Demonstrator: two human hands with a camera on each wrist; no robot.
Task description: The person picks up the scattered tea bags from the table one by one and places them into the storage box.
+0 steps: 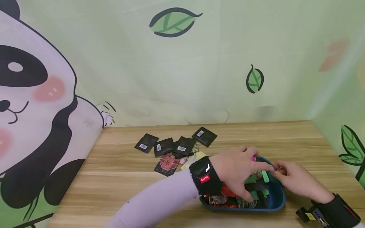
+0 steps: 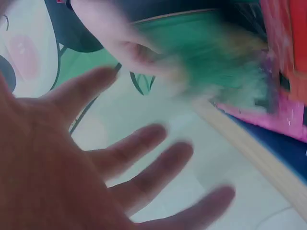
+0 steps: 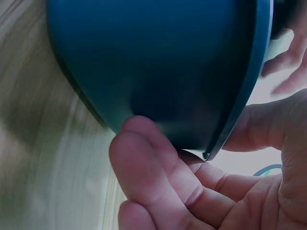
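Note:
A blue oblong tub (image 1: 276, 202) stands on the table, holding a jumble of small sachets in green, red, black and pink. Above its opening hovers my left hand (image 1: 235, 172), palm down with fingers spread and nothing held. Its straight fingers (image 2: 158, 163) show in the left wrist view, near a blurred green sachet (image 2: 216, 57). At the tub's right end my right hand (image 1: 299, 180) pinches the rim, thumb inside and fingers curled under the outer wall (image 3: 144, 62) in the right wrist view. The left hand hides part of the contents.
Several black sachets (image 1: 146, 143) with white labels lie on the wooden table (image 1: 114, 190) behind and left of the tub. Among them are a red-and-black sachet (image 1: 167, 164) and a yellowish one (image 1: 189, 161). A cloth backdrop (image 1: 171, 79) with a panda print rises behind the table.

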